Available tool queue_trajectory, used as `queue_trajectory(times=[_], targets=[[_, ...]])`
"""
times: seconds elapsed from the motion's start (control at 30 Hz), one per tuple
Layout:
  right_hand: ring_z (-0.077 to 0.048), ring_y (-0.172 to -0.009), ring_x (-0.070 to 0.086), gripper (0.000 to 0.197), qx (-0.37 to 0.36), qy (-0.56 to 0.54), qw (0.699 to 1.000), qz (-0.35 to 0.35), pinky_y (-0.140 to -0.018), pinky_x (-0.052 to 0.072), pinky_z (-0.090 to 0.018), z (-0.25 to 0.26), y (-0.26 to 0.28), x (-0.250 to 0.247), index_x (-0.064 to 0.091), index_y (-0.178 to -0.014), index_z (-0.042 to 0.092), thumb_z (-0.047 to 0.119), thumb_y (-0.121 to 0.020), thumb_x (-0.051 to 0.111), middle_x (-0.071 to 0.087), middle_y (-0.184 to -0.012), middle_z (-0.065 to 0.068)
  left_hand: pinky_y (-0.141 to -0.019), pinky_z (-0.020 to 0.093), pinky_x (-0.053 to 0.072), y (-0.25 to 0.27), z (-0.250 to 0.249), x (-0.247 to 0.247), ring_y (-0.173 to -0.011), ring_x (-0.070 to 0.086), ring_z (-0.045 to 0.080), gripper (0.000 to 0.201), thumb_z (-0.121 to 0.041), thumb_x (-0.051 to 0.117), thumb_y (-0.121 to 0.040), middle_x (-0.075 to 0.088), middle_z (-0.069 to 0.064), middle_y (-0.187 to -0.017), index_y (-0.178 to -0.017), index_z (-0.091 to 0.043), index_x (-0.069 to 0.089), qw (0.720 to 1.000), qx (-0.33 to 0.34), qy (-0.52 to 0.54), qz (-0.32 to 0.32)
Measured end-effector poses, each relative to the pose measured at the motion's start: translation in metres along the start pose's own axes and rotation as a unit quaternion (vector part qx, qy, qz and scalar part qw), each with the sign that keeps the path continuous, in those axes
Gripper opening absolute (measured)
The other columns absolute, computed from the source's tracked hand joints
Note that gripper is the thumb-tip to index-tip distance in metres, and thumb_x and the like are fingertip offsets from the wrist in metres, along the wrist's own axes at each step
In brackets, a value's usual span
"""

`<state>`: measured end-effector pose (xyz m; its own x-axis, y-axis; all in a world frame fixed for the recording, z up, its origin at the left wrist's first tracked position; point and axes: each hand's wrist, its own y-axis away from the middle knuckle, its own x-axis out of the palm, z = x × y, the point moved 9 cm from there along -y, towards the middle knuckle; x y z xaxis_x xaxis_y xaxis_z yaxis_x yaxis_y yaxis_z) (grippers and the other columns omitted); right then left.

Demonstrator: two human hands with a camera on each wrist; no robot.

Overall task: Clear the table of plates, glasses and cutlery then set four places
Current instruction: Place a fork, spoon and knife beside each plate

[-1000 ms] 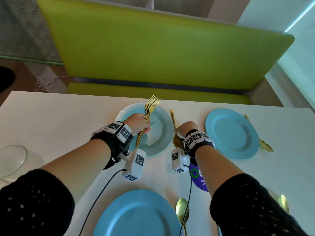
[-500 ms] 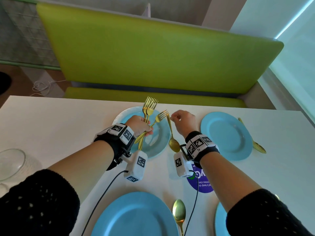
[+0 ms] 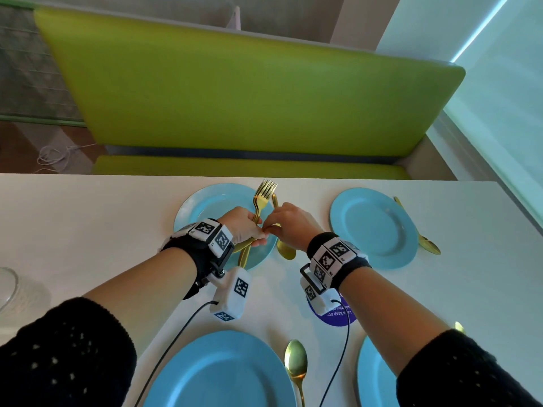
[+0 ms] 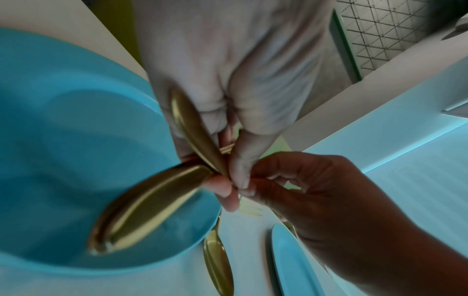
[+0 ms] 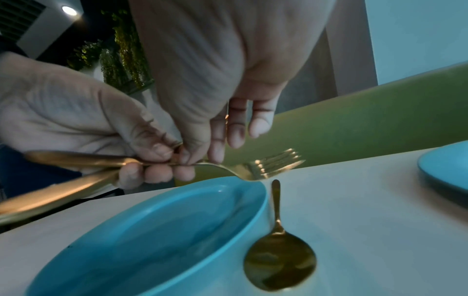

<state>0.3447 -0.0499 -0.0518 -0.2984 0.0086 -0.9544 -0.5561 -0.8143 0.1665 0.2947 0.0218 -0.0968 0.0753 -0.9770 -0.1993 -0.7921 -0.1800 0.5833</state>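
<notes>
Left hand [image 3: 244, 227] is wrapped round a bundle of gold forks [image 3: 262, 198], handles sticking out below the fist, tines fanned upward over the far-left plate [image 3: 199, 207]; judged as a gathering grip, stock kept in one fist so the other hand is free to peel off single pieces. Right hand [image 3: 289, 221] is pressed against the left, thumb and forefinger pinching at the fork shafts just beyond the left fist, other fingers hanging loose; right wrist view shows the pinch on a thin neck of one fork [image 5: 253, 170], so likely separating or squaring up one piece, cannot tell which. Gold spoon [image 3: 285, 251] lies on the desk [image 3: 88, 218] just beside the far-left plate's right rim, bowl toward the person, handle pointing away. Same layout at the far-right plate [image 3: 373, 227] with its spoon [image 3: 429, 245] on the right, and at the near plate [image 3: 217, 374] with a spoon [image 3: 296, 362]; a fourth plate [image 3: 373, 377] is partly hidden by the right arm. So plates and spoons look set, forks not yet laid. Materials: plates matte sky blue, round, shallow with raised rim, look like plastic or glazed ware. Cutlery brushed gold metal, slim necks, flattened wide handles, slippery when bunched. Desk smooth white. Clear glass [image 3: 7, 286] at the left edge. Round purple sticker [image 3: 338, 317] under the right wrist. Green padded bench [image 3: 235, 92] behind.
</notes>
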Motion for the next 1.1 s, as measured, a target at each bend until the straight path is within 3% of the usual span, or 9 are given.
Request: queue_trajectory(times=[0.2, 0.33, 0.4, 0.53, 0.67, 0.8, 0.87, 0.97, 1.1], targets=[[-0.023, -0.104, 0.052, 0.019, 0.048, -0.038, 0.998, -0.003, -0.084, 0.046, -0.036, -0.041, 0.011, -0.001, 0.071, -0.101, 0.015, 0.022, -0.092, 0.055, 0.063, -0.105, -0.008, -0.061, 0.026, 0.053, -0.011, -0.005, 0.000, -0.063, 0.062, 0.021, 0.018, -0.017, 0.058, -0.092, 0.064, 0.013, -0.075, -0.082, -0.002, 0.054, 0.997, -0.010, 0.065, -0.038], [-0.024, -0.096, 0.060, 0.017, 0.223, -0.107, 0.968, -0.036, -0.082, 0.051, -0.033, -0.110, 0.023, 0.001, 0.071, -0.094, 0.016, 0.017, -0.092, 0.054, 0.066, -0.103, -0.007, -0.077, 0.038, 0.052, -0.019, -0.007, -0.013, -0.073, 0.062, 0.029, 0.029, -0.024, 0.048, -0.096, 0.064, 0.012, -0.074, -0.076, -0.005, 0.051, 0.992, -0.008, 0.091, -0.092], [-0.026, -0.095, 0.063, 0.017, 0.304, -0.128, 0.944, -0.029, -0.085, 0.054, -0.036, -0.135, 0.030, 0.009, 0.069, -0.095, 0.013, 0.018, -0.091, 0.053, 0.068, -0.105, -0.009, -0.069, 0.032, 0.051, -0.022, -0.007, -0.018, -0.068, 0.061, 0.025, 0.031, -0.026, 0.045, -0.098, 0.063, 0.011, -0.073, -0.077, -0.003, 0.051, 0.988, -0.014, 0.107, -0.109], [-0.024, -0.093, 0.058, 0.033, 0.371, -0.080, 0.925, 0.026, -0.090, 0.051, -0.033, -0.152, 0.036, 0.025, 0.065, -0.110, 0.001, 0.021, -0.095, 0.043, 0.065, -0.113, -0.013, -0.063, 0.028, 0.048, -0.025, -0.008, -0.016, -0.065, 0.060, 0.022, 0.029, -0.024, 0.046, -0.098, 0.062, 0.011, -0.073, -0.079, -0.003, 0.051, 0.987, -0.018, 0.116, -0.110], [-0.023, -0.078, 0.050, 0.026, 0.420, -0.069, 0.904, 0.040, -0.060, 0.041, -0.027, -0.165, 0.035, 0.040, 0.064, -0.101, 0.001, 0.017, -0.090, 0.048, 0.058, -0.088, -0.009, -0.064, 0.027, 0.048, -0.027, -0.007, -0.011, -0.071, 0.060, 0.024, 0.029, -0.021, 0.047, -0.097, 0.061, 0.012, -0.075, -0.076, -0.002, 0.051, 0.988, -0.026, 0.113, -0.103], [-0.024, -0.071, 0.050, 0.022, 0.448, -0.079, 0.890, 0.024, -0.044, 0.030, -0.023, -0.174, 0.033, 0.047, 0.050, -0.068, 0.006, 0.013, -0.088, 0.048, 0.052, -0.075, -0.007, -0.077, 0.035, 0.050, -0.029, -0.004, -0.008, -0.082, 0.059, 0.029, 0.030, -0.022, 0.048, -0.097, 0.061, 0.013, -0.076, -0.073, -0.003, 0.051, 0.989, -0.033, 0.112, -0.092], [-0.025, -0.071, 0.053, 0.023, 0.461, -0.094, 0.882, 0.000, -0.047, 0.035, -0.025, -0.176, 0.033, 0.046, 0.047, -0.065, 0.007, 0.014, -0.086, 0.051, 0.054, -0.074, -0.007, -0.079, 0.036, 0.049, -0.030, -0.004, -0.009, -0.082, 0.059, 0.029, 0.029, -0.021, 0.048, -0.096, 0.062, 0.013, -0.075, -0.074, -0.004, 0.051, 0.989, -0.033, 0.114, -0.093], [-0.029, -0.083, 0.063, 0.012, 0.484, -0.137, 0.863, -0.044, -0.066, 0.054, -0.031, -0.176, 0.037, 0.042, 0.060, -0.086, 0.006, 0.016, -0.081, 0.058, 0.063, -0.090, -0.011, -0.068, 0.029, 0.048, -0.031, -0.004, -0.012, -0.074, 0.060, 0.025, 0.027, -0.021, 0.048, -0.096, 0.062, 0.012, -0.075, -0.074, -0.004, 0.050, 0.988, -0.033, 0.117, -0.099], [-0.031, -0.093, 0.066, 0.035, 0.521, -0.187, 0.828, -0.086, -0.081, 0.057, -0.041, -0.184, 0.047, 0.044, 0.053, -0.110, 0.008, 0.021, -0.078, 0.060, 0.064, -0.104, -0.012, -0.063, 0.025, 0.047, -0.029, -0.003, -0.016, -0.065, 0.059, 0.019, 0.024, -0.020, 0.048, -0.097, 0.061, 0.010, -0.074, -0.079, -0.004, 0.050, 0.987, -0.031, 0.117, -0.109]])
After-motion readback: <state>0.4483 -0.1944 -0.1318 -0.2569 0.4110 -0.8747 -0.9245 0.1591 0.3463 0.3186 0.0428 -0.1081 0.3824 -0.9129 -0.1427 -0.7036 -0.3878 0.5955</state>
